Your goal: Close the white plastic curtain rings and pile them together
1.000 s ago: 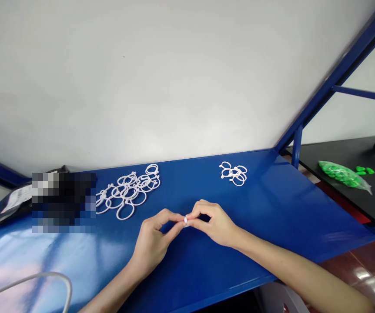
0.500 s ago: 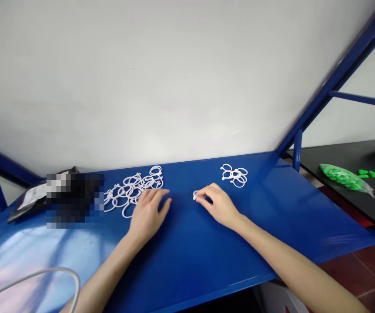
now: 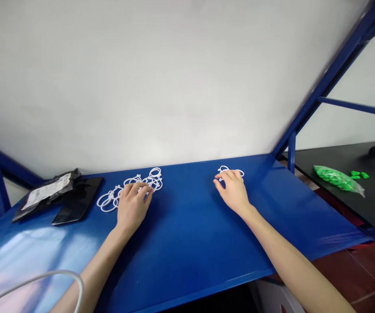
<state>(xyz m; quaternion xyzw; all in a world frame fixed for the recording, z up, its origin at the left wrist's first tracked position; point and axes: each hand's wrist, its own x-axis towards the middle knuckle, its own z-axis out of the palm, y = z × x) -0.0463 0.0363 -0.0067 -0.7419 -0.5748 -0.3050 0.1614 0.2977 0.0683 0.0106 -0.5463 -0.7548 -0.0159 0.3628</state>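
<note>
On the left of the blue table lies a pile of white cord loops [image 3: 107, 201] with small white balls on them. My left hand [image 3: 132, 206] reaches over this pile, palm down, fingers loosely bent and apart, covering part of it. Farther right, a smaller group of white cord loops [image 3: 239, 172] lies near the wall. Over that group is my right hand [image 3: 233, 191], thumb and fingers apart, with nothing visible in its grip. Most of the smaller group is hidden beneath it.
A black plastic package [image 3: 48, 191] and a black phone-like slab [image 3: 78, 204] lie at the left. A white cable [image 3: 60, 272] curves across the front left. Blue frame bars [image 3: 318, 93] rise at the right, beside a dark table with a bag of green pieces [image 3: 336, 177].
My right hand has moved right and away from me, from mid-table to the smaller group; the white loop it pinched no longer shows. My left hand has shifted left over the pile.
</note>
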